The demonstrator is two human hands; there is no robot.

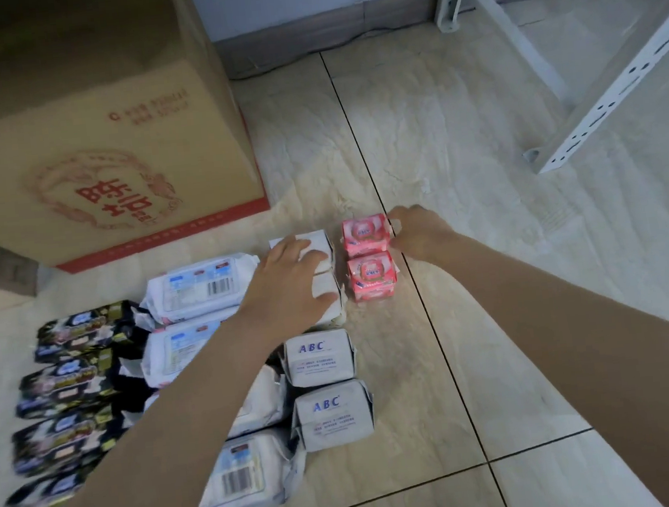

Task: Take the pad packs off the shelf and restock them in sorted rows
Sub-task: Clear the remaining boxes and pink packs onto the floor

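Pad packs lie in rows on the tiled floor. Several black packs form the left row, several long white packs the one beside it. White ABC packs make a third row, and my left hand rests flat with straight fingers on its two far white packs. Two pink packs stand at the right. My right hand touches the right side of the far pink pack, fingers curled against its edge.
A large cardboard box with red print stands at the back left, close to the rows. The white perforated metal shelf frame rises at the back right. Open floor tiles lie right of the pink packs.
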